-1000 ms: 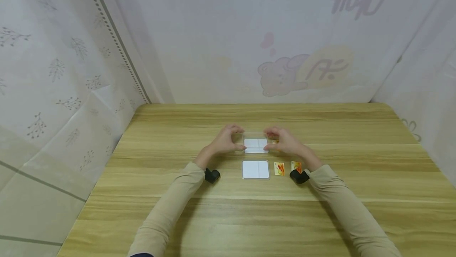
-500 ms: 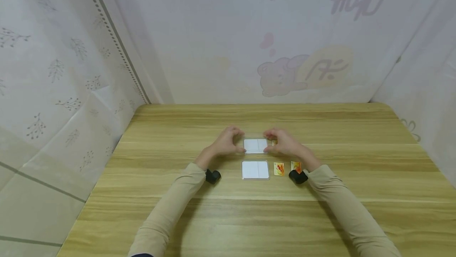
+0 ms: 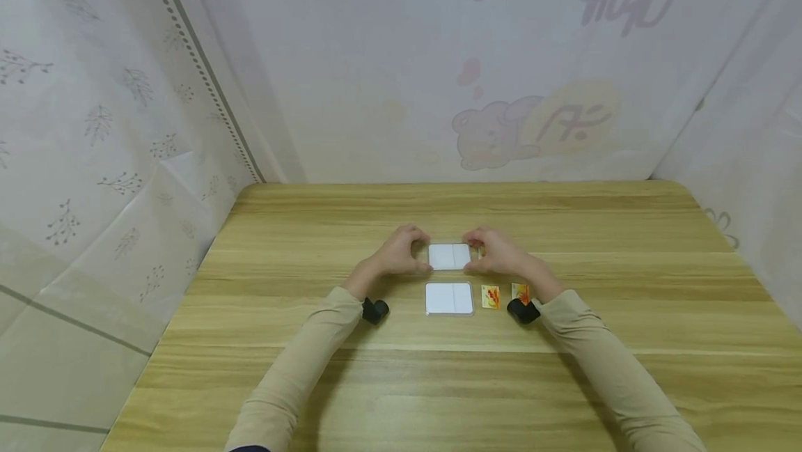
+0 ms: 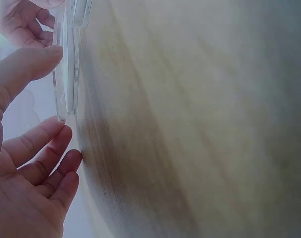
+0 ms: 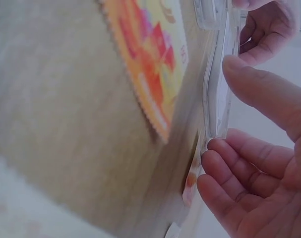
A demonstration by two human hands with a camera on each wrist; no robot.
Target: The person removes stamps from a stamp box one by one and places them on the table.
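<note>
Both hands are at a far clear plastic case (image 3: 449, 257) with a white insert, lying on the table. My left hand (image 3: 399, 250) holds the left end of its clear lid (image 4: 58, 94), thumb on the near edge and fingertip at the far corner. At the right end, my right hand (image 3: 498, 251) grips the same lid between thumb and fingers. The left wrist view shows the lid lying close against the case's base. Nearer to me lies a second clear case (image 3: 449, 299) with a white insert.
Two orange-yellow stamps (image 3: 491, 297) (image 3: 520, 292) lie right of the near case. Beyond the right hand, another stamp (image 5: 191, 176) is partly hidden. A wooden table (image 3: 401, 389) bears everything, with a printed curtain (image 3: 376, 76) behind it.
The clear lid has come down onto the far case, both hands lowering slightly with it. The near case and the stamps have stayed in place.
</note>
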